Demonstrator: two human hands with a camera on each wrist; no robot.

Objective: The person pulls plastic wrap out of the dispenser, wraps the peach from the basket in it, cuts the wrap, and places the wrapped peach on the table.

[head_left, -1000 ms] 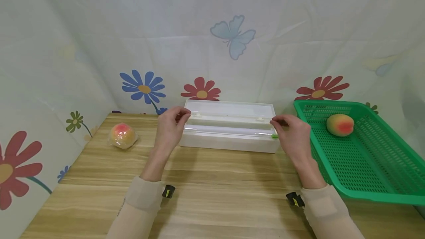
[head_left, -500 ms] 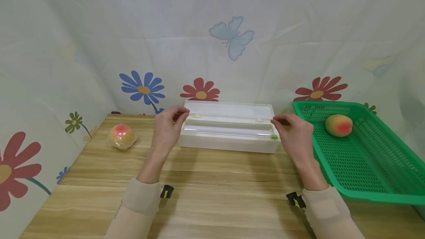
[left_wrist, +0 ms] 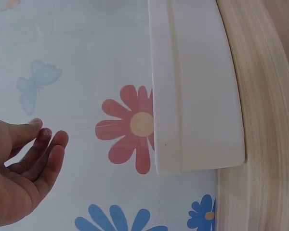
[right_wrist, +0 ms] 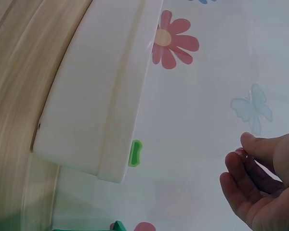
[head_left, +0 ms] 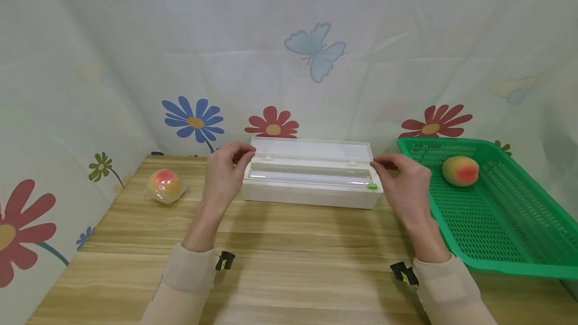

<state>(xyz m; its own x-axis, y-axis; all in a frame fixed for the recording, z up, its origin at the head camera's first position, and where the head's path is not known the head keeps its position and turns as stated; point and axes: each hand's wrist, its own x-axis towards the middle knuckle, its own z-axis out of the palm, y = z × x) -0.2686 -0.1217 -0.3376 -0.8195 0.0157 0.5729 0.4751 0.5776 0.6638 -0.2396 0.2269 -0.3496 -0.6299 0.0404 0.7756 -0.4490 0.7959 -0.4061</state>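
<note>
A white cling film dispenser box stands on the table with its lid raised behind it. A green slide cutter sits at its right end. My left hand is over the box's left end, thumb and index fingertip pinched together. Over the right end my right hand pinches the same way. The clear film between the hands is barely visible. Both wrist views show the left hand and the right hand apart from the box itself.
A peach wrapped in clear film lies on the wooden table to the left. At the right, a green plastic basket holds an unwrapped peach. A flower-printed curtain hangs behind the table.
My hands have moved slightly apart, the left to the left and the right to the right, both fingertips still pinched. The box, peaches and basket stay in place.
</note>
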